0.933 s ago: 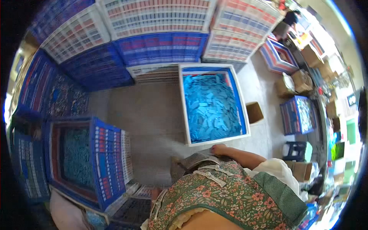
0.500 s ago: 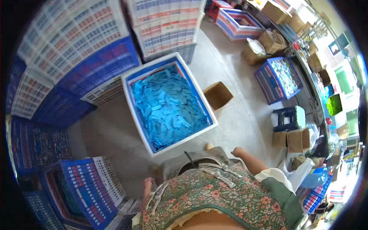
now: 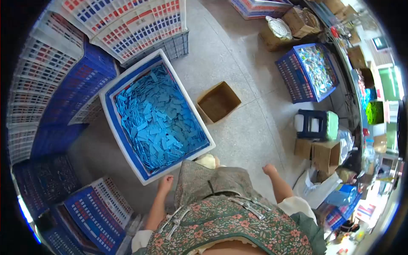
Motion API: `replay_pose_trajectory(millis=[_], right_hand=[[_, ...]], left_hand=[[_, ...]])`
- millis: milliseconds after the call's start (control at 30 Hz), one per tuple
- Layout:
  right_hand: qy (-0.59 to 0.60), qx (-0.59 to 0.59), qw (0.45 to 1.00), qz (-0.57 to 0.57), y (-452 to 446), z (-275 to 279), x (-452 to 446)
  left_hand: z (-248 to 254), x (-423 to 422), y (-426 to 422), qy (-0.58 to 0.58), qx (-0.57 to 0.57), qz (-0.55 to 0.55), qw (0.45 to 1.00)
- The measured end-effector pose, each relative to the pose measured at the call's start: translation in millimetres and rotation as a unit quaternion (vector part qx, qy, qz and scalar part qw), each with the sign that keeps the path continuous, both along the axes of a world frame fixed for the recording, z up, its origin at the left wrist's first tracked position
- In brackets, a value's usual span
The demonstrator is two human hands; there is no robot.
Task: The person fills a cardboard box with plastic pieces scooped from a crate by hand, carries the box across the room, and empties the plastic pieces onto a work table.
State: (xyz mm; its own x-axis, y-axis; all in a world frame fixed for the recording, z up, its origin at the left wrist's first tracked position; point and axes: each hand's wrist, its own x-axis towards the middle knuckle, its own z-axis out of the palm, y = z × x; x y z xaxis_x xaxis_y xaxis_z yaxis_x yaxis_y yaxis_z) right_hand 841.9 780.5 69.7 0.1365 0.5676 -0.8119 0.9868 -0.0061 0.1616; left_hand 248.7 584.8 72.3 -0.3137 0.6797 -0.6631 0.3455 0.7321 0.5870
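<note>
A large crate (image 3: 198,149) with a white rim and blue lining stands on the floor ahead of me. Many flat, light-blue rectangular pieces (image 3: 157,119) fill it. My left hand (image 3: 166,183) is just off the crate's near corner, its fingers curled in with nothing visible in them. Out to the right over bare floor hangs my right hand (image 3: 269,169), loosely closed and holding nothing I can see. An open cardboard box (image 3: 219,103) sits on the floor beside the crate's right side.
Tall stacks of white and blue plastic crates (image 3: 140,29) line the left, with more crates (image 3: 97,216) at lower left. On the right are a blue basket of small packets (image 3: 293,72), a dark stool (image 3: 312,124), cardboard boxes (image 3: 325,155) and a long cluttered bench (image 3: 355,89).
The view has shifted, and the crate and cardboard box now appear farther left. My left hand has swung forward toward the crate's near corner. The right hand stays out at the side.
</note>
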Motion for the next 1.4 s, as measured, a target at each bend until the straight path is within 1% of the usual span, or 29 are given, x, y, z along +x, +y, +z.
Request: replay_pose_trajectory(millis=[33, 100, 133, 200, 233, 300, 333, 367, 433, 467, 500, 567, 600, 633, 667, 700, 767, 833, 867, 933, 1000, 1033, 1067, 1100, 1133, 1167, 1233, 1267, 1400], right_hand=[[-0.003, -0.004, 1.0, 0.015, 25.2, -5.2, -10.2], [0.055, 0.017, 0.994, -0.09, 68.9, -32.3, -54.2], [0.057, 0.008, 0.996, -0.071, 92.9, -47.6, -75.2], [0.228, -0.026, 0.953, -0.195, 141.5, -78.7, -113.1], [0.229, -0.036, 0.956, -0.18, 166.3, -98.1, -134.9], [0.258, -0.02, 0.911, -0.322, 208.1, -134.9, -166.8], [0.262, -0.023, 0.915, -0.307, 223.2, -213.4, -145.2], [0.251, -0.078, 0.929, -0.261, 225.5, -293.0, -135.0], [0.165, -0.05, 0.843, -0.51, 255.7, -288.5, -193.5], [0.146, -0.077, 0.798, -0.579, 261.8, -304.1, -212.2], [0.181, -0.058, 0.775, -0.602, 261.2, -308.7, -228.9], [0.273, 0.03, 0.662, -0.697, 262.4, -327.0, -248.4], [0.26, 0.021, 0.671, -0.694, 257.0, -340.5, -243.5], [0.235, 0.069, 0.686, -0.685, 250.9, -360.7, -230.0], [0.211, 0.12, 0.7, -0.672, 247.8, -362.2, -222.2], [0.2, 0.12, 0.707, -0.668, 243.1, -357.1, -211.6], [0.251, 0.244, 0.719, -0.6, 255.7, -337.5, -201.9], [0.225, 0.256, 0.794, -0.504, 285.6, -301.3, -187.0], [0.22, 0.267, 0.822, -0.452, 303.6, -261.6, -202.0], [0.198, 0.269, 0.924, -0.189, 344.2, -227.7, -190.4], [0.289, 0.271, 0.903, -0.166, 386.7, -233.7, -181.0], [0.22, 0.167, 0.933, -0.229, 413.2, -192.3, -219.7], [0.25, 0.233, 0.931, -0.127, 436.4, -248.9, -191.0], [0.208, 0.217, 0.951, -0.072, 461.4, -278.4, -184.6], [0.242, 0.184, 0.945, -0.118, 465.8, -240.4, -235.1], [0.211, 0.133, 0.953, -0.172, 485.6, -277.6, -231.4], [0.203, 0.165, 0.959, -0.108, 488.1, -260.9, -278.0], [0.201, 0.123, 0.969, -0.068, 509.0, -332.4, -247.8], [0.191, 0.144, 0.965, -0.108, 510.8, -299.8, -301.6]], left_hand=[[-5.6, -6.5, 11.0, -0.003, -0.004, 0.015, 1.0], [-3.6, -20.0, 41.1, 0.089, -0.094, -0.035, 0.991], [-9.8, -24.4, 54.4, 0.089, -0.104, -0.016, 0.99], [-24.0, -25.2, 74.9, 0.117, -0.112, 0.028, 0.986], [-32.3, -22.2, 84.3, 0.118, -0.119, 0.045, 0.985], [-55.6, -9.4, 95.2, 0.062, -0.065, 0.119, 0.989], [-57.9, -0.5, 103.6, 0.062, -0.067, 0.116, 0.989], [-58.5, 17.4, 118.4, 0.061, -0.062, 0.118, 0.989], [-73.9, 54.5, 130.0, 0.006, -0.008, 0.207, 0.978], [-89.5, 71.8, 127.7, -0.028, 0.008, 0.244, 0.969], [-102.0, 91.5, 124.2, -0.061, 0.022, 0.281, 0.958], [-122.3, 129.3, 115.3, -0.098, -0.012, 0.274, 0.957], [-115.2, 138.9, 123.7, -0.104, -0.014, 0.262, 0.959], [-101.8, 144.5, 136.1, -0.112, -0.016, 0.251, 0.961], [-97.3, 153.9, 140.8, -0.145, -0.007, 0.303, 0.942], [-92.4, 162.0, 137.1, -0.151, -0.017, 0.31, 0.938], [-91.3, 172.6, 139.1, -0.153, -0.037, 0.317, 0.935], [-92.3, 181.7, 135.5, -0.18, -0.017, 0.36, 0.915], [-89.6, 181.3, 137.0, -0.179, -0.026, 0.359, 0.916], [-95.3, 173.9, 140.5, -0.182, -0.029, 0.352, 0.918], [-105.1, 170.0, 136.3, -0.14, -0.013, 0.354, 0.925], [-104.6, 168.6, 135.8, -0.146, -0.013, 0.355, 0.923], [-104.7, 165.9, 137.6, -0.145, -0.024, 0.36, 0.921], [-104.8, 162.9, 139.4, -0.144, -0.034, 0.365, 0.919], [-103.5, 162.2, 139.2, -0.15, -0.032, 0.373, 0.915], [-103.8, 164.1, 137.9, -0.154, -0.034, 0.376, 0.913], [-106.5, 171.0, 132.4, -0.145, -0.042, 0.364, 0.919], [-110.2, 176.2, 129.3, -0.162, -0.065, 0.382, 0.907], [-107.5, 184.1, 127.4, -0.199, -0.001, 0.441, 0.875]])
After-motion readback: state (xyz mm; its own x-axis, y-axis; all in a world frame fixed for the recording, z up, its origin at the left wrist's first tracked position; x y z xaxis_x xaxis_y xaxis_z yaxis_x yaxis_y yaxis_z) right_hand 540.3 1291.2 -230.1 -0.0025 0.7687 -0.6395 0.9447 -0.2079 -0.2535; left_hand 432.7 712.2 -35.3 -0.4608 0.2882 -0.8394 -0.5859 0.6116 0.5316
